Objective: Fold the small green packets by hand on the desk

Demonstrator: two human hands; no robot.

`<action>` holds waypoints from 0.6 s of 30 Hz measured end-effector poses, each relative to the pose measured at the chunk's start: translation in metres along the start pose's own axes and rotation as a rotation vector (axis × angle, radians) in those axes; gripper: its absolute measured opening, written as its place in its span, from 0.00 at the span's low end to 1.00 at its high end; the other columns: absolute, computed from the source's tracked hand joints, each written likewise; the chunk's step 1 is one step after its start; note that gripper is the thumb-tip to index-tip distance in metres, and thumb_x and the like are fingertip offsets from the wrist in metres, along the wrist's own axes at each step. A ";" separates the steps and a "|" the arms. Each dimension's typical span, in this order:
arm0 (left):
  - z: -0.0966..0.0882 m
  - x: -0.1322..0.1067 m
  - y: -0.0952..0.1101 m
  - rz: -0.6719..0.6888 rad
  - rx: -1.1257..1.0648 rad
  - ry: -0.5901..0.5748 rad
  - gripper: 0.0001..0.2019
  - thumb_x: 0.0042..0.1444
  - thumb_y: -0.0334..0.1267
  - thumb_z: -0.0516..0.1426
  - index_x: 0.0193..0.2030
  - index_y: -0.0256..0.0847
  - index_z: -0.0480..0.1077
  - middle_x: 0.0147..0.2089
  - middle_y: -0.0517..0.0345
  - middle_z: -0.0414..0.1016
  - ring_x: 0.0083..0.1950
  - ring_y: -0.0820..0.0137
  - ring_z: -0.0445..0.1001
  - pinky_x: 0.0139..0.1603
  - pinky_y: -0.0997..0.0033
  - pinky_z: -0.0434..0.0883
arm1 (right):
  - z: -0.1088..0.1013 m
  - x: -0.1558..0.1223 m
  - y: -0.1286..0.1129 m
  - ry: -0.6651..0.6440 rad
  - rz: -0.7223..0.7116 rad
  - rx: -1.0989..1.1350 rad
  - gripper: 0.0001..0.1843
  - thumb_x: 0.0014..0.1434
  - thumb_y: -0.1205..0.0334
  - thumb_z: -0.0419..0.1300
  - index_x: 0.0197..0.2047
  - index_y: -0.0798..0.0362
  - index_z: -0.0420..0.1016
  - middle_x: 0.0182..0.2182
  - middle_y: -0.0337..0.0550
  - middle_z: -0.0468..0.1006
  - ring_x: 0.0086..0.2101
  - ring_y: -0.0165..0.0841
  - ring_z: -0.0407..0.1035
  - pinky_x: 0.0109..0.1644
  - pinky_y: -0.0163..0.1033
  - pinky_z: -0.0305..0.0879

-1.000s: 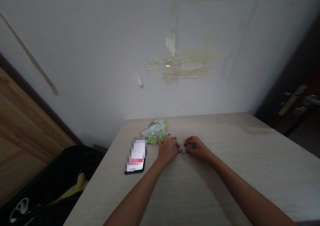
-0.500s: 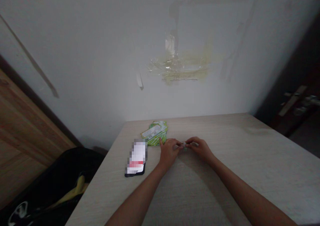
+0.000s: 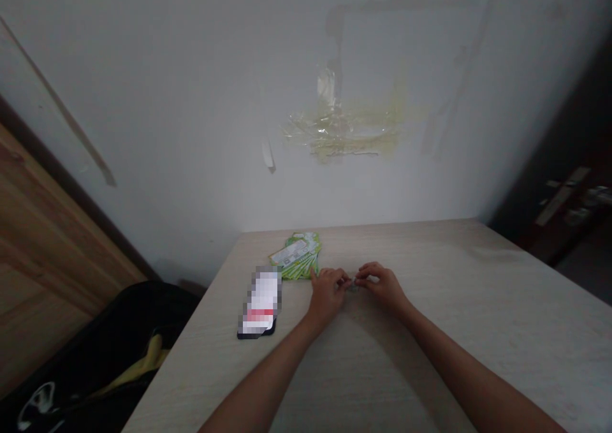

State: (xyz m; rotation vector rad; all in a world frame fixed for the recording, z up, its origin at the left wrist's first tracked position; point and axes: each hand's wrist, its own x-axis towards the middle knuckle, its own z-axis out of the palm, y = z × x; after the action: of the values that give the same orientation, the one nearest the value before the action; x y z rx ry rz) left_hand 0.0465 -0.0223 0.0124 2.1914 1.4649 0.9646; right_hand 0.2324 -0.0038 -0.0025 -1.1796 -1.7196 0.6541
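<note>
Over the middle of the table, my left hand (image 3: pixel 328 291) and my right hand (image 3: pixel 382 283) meet fingertip to fingertip. Both are closed in a pinch on a small, pale, crinkled piece (image 3: pixel 352 284), see-through or whitish, too small and blurred to name. Just beyond my left hand lies a fanned pile of green and white printed packets or cards (image 3: pixel 301 257); my left thumb is close to its near edge. Left of that hand, a phone (image 3: pixel 261 305) lies flat on the table, its bright screen blurred out.
The pale wood-grain table (image 3: pixel 478 305) reaches back to a grey wall (image 3: pixel 191 101) with peeling tape (image 3: pixel 344 130). A black bag (image 3: pixel 119 337) with something yellow in it is off the left edge, beside a wooden panel (image 3: pixel 43 254). A dark door (image 3: pixel 578 197) stands at right.
The fingertips have shifted slightly around the small piece, and less of it shows between them. My left hand has turned a little. The pile and phone stay put.
</note>
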 end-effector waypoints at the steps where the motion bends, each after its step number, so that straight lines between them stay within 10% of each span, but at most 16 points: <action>1: 0.001 -0.001 0.002 0.003 0.000 -0.010 0.06 0.59 0.40 0.55 0.34 0.45 0.72 0.35 0.61 0.76 0.45 0.67 0.72 0.69 0.47 0.39 | 0.000 0.000 -0.001 -0.006 -0.001 -0.003 0.05 0.50 0.58 0.65 0.27 0.50 0.79 0.32 0.44 0.77 0.39 0.38 0.71 0.48 0.43 0.66; 18: 0.004 0.006 -0.009 0.006 -0.123 0.121 0.05 0.56 0.41 0.59 0.36 0.45 0.75 0.44 0.57 0.77 0.53 0.62 0.71 0.68 0.46 0.44 | 0.003 -0.001 -0.003 0.034 -0.136 -0.074 0.05 0.55 0.58 0.63 0.34 0.49 0.78 0.29 0.42 0.77 0.36 0.38 0.69 0.44 0.43 0.65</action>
State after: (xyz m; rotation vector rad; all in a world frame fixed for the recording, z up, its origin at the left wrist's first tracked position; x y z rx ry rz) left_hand 0.0446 -0.0130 0.0061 2.0840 1.4109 1.1753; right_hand 0.2290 -0.0054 -0.0020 -1.1067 -1.7908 0.4885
